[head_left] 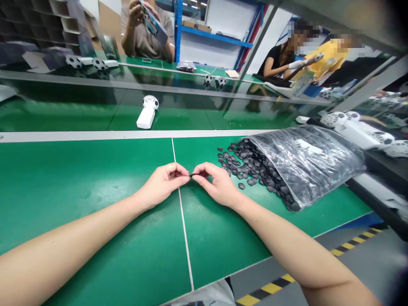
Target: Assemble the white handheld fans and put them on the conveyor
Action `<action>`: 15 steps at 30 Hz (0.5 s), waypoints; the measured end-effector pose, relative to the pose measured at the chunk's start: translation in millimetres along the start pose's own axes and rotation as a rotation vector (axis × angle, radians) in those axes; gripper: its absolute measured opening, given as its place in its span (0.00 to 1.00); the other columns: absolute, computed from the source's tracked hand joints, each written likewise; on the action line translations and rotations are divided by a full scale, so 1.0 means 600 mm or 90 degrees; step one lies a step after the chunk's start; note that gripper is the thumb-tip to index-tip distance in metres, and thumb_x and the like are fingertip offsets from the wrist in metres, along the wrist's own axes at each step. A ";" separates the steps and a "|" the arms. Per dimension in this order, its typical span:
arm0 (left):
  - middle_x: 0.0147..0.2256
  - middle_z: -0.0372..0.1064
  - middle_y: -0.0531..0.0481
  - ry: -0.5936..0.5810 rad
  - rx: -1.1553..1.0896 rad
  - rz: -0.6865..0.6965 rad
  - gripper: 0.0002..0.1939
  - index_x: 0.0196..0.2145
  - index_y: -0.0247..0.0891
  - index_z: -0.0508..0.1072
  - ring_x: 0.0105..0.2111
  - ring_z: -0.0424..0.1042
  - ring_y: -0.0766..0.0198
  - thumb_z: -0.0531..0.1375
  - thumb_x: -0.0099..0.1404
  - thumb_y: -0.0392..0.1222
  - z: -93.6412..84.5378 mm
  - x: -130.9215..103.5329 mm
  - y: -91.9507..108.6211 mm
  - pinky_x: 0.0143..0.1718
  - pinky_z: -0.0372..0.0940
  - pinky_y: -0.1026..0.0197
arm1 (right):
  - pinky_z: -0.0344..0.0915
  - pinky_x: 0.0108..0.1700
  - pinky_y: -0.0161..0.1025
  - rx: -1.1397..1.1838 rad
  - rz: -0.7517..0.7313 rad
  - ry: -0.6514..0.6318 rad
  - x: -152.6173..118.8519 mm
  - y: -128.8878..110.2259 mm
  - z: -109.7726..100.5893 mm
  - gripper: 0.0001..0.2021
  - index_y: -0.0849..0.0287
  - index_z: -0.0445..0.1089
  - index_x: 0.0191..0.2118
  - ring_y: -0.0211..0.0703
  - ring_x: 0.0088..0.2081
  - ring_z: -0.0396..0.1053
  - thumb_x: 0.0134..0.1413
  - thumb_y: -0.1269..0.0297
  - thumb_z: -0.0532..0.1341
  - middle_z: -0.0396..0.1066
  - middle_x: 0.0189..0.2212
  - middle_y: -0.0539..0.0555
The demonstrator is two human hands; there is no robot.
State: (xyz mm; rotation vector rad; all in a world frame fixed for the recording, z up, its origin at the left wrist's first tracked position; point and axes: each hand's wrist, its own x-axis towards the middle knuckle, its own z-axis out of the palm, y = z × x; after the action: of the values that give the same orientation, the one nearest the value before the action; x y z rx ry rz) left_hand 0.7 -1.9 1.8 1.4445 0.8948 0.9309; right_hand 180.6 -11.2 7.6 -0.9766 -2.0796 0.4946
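Observation:
Above the green table [95, 178], my left hand [165, 180] and my right hand [216, 182] meet fingertip to fingertip. Between them they pinch one small black piece [191, 175], seen nearly edge-on and partly covered by the fingertips. To the right of my right hand, many flat black pieces [251, 163] spill from the mouth of a clear plastic bag [312, 157]. A few loose pieces lie just beside that hand.
Beyond the table's pale rail [63, 135], a black-and-white ball [151, 102] on a white block [145, 118] sits on a green belt. More such parts [360, 127] lie at the right. People work across the line. A striped floor edge shows below right.

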 end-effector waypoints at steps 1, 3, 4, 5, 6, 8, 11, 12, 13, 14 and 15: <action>0.31 0.66 0.51 0.000 -0.001 0.000 0.10 0.30 0.33 0.67 0.32 0.65 0.67 0.61 0.52 0.41 0.000 0.000 0.000 0.39 0.59 0.62 | 0.62 0.34 0.34 0.003 0.006 -0.002 0.000 0.000 0.000 0.01 0.58 0.65 0.33 0.37 0.30 0.64 0.54 0.71 0.57 0.67 0.29 0.50; 0.31 0.66 0.51 0.000 -0.001 -0.001 0.10 0.30 0.33 0.67 0.32 0.65 0.67 0.61 0.53 0.42 0.000 0.000 0.000 0.39 0.59 0.62 | 0.62 0.33 0.33 0.007 0.013 -0.009 0.001 0.000 0.001 0.01 0.59 0.65 0.33 0.36 0.30 0.64 0.54 0.71 0.57 0.67 0.28 0.50; 0.31 0.66 0.51 0.002 0.000 -0.003 0.10 0.30 0.33 0.67 0.33 0.65 0.67 0.61 0.53 0.42 0.001 0.000 0.001 0.39 0.59 0.62 | 0.62 0.33 0.33 0.008 0.015 -0.010 0.001 0.000 0.001 0.02 0.59 0.65 0.32 0.36 0.30 0.64 0.54 0.71 0.57 0.67 0.28 0.50; 0.30 0.66 0.50 0.002 0.001 -0.005 0.10 0.30 0.33 0.67 0.33 0.65 0.67 0.61 0.53 0.42 0.001 -0.001 0.001 0.39 0.59 0.62 | 0.62 0.33 0.33 0.008 0.015 -0.010 0.002 0.000 0.000 0.02 0.59 0.65 0.32 0.36 0.29 0.64 0.54 0.71 0.57 0.67 0.28 0.49; 0.30 0.66 0.50 0.002 0.003 -0.006 0.10 0.30 0.33 0.67 0.32 0.65 0.67 0.61 0.54 0.42 0.002 -0.001 0.002 0.39 0.59 0.62 | 0.62 0.32 0.33 0.007 0.015 -0.010 0.002 0.000 0.000 0.02 0.59 0.65 0.32 0.36 0.29 0.64 0.54 0.71 0.57 0.67 0.28 0.49; 0.29 0.66 0.51 -0.002 0.005 -0.010 0.10 0.31 0.32 0.68 0.31 0.64 0.67 0.60 0.55 0.43 0.002 -0.002 0.003 0.38 0.59 0.62 | 0.62 0.32 0.33 0.004 0.009 -0.010 0.002 0.000 0.000 0.02 0.58 0.65 0.32 0.36 0.30 0.64 0.54 0.71 0.57 0.67 0.28 0.50; 0.29 0.66 0.51 -0.008 0.008 -0.009 0.11 0.33 0.33 0.68 0.31 0.64 0.68 0.59 0.56 0.44 0.002 -0.002 0.005 0.37 0.59 0.62 | 0.62 0.33 0.34 0.004 -0.003 -0.014 0.000 0.000 0.000 0.02 0.58 0.65 0.33 0.37 0.31 0.64 0.54 0.71 0.56 0.67 0.29 0.50; 0.29 0.66 0.51 -0.009 0.015 -0.007 0.11 0.33 0.33 0.68 0.31 0.64 0.68 0.58 0.57 0.44 0.001 -0.003 0.006 0.37 0.59 0.63 | 0.62 0.33 0.34 0.005 -0.008 -0.015 0.000 0.000 0.000 0.02 0.58 0.65 0.33 0.37 0.31 0.64 0.54 0.71 0.56 0.67 0.29 0.50; 0.29 0.66 0.51 -0.011 0.024 -0.004 0.11 0.32 0.33 0.69 0.31 0.64 0.67 0.58 0.57 0.44 0.001 -0.003 0.007 0.37 0.59 0.63 | 0.62 0.33 0.34 0.006 -0.012 -0.016 -0.001 0.000 0.000 0.02 0.58 0.65 0.33 0.37 0.31 0.64 0.55 0.71 0.56 0.67 0.29 0.51; 0.29 0.66 0.51 -0.013 0.035 0.000 0.10 0.32 0.33 0.69 0.31 0.64 0.67 0.58 0.57 0.44 0.000 -0.003 0.008 0.37 0.59 0.63 | 0.62 0.33 0.34 0.006 -0.016 -0.018 -0.001 0.000 0.000 0.02 0.58 0.65 0.33 0.37 0.31 0.64 0.55 0.71 0.56 0.68 0.29 0.51; 0.29 0.66 0.50 -0.014 0.045 0.003 0.10 0.31 0.33 0.69 0.31 0.64 0.67 0.57 0.57 0.44 0.000 -0.004 0.009 0.37 0.59 0.62 | 0.62 0.33 0.34 0.006 -0.019 -0.019 -0.001 0.001 0.000 0.02 0.58 0.65 0.33 0.37 0.31 0.65 0.55 0.71 0.56 0.68 0.30 0.51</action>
State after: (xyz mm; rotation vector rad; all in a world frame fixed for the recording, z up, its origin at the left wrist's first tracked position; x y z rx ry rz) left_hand -0.1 -4.2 7.1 1.5150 0.9168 0.8927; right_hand 181.0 -11.4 7.0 -0.9374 -2.1136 0.5052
